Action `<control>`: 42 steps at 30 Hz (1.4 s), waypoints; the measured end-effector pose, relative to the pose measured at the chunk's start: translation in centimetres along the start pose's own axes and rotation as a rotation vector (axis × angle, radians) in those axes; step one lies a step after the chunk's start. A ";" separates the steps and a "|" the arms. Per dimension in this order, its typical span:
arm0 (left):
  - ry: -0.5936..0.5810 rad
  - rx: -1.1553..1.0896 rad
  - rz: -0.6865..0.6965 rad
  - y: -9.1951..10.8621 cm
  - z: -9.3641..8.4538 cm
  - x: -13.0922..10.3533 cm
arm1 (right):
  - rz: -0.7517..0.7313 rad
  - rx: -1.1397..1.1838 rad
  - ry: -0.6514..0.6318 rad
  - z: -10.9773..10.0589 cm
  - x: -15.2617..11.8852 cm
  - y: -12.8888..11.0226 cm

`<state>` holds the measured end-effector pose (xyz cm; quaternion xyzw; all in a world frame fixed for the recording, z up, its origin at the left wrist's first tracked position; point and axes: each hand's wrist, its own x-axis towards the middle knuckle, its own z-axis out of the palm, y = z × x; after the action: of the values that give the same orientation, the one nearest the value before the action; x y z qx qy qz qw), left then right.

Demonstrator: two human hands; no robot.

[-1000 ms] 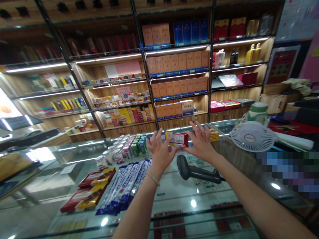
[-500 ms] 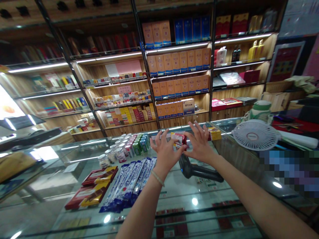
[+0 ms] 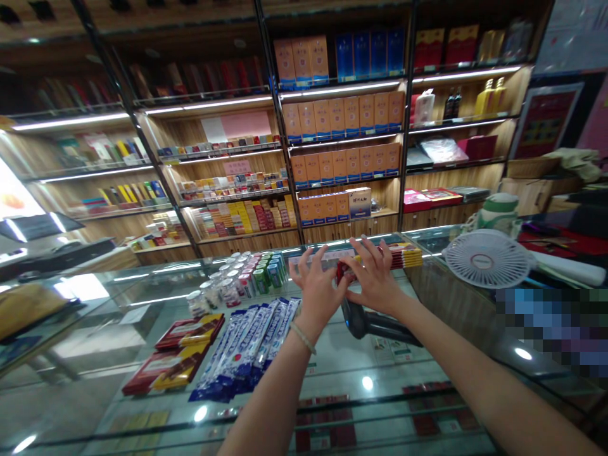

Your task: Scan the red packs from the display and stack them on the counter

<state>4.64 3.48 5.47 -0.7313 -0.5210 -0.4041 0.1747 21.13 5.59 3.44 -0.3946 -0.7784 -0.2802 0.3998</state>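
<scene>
Above the glass counter (image 3: 332, 354), a small red packet (image 3: 341, 271) sits between my hands, mostly hidden by fingers. My left hand (image 3: 319, 288) has thumb and forefinger at its near left edge, the other fingers raised. From the other side, my right hand (image 3: 377, 278) grips it with bent fingers. Just below lies a black handheld scanner (image 3: 363, 323), its handle pointing right. A stack of red-and-yellow packets (image 3: 407, 256) is beside my right hand's far side. Blue-and-white long sachets (image 3: 247, 348) lie fanned left of my left wrist.
Red-and-yellow chocolate packs (image 3: 178, 361) lie at the counter's left. Behind the sachets stand several small jars (image 3: 230, 292) and green tubs (image 3: 261, 278). A white fan (image 3: 487, 258) and a green-and-white jug (image 3: 498, 212) stand right. Stocked shelves (image 3: 342, 139) line the wall.
The packet has been turned, so its white-and-yellow face no longer shows, only red. My right hand has shifted slightly left and down, uncovering more of the stack beside it.
</scene>
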 end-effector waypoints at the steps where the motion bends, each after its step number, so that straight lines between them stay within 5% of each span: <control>1: 0.000 -0.005 -0.005 -0.1 0.1 0.0 | -0.002 -0.005 0.000 0.0 0.0 0.0; 17: 0.043 -0.092 -0.119 -1.0 -0.2 1.0 | 0.065 -0.062 -0.017 0.9 -1.4 4.8; 27: 0.026 -0.069 -0.166 -2.6 1.5 1.1 | 0.066 -0.085 -0.021 0.6 -1.4 5.3; 42: -0.033 0.169 0.080 -3.4 0.9 0.2 | 0.054 -0.114 -0.033 0.2 -1.8 6.3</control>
<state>1.95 5.55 4.53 -0.7407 -0.5263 -0.3392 0.2435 27.03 8.39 2.64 -0.4420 -0.7569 -0.3067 0.3711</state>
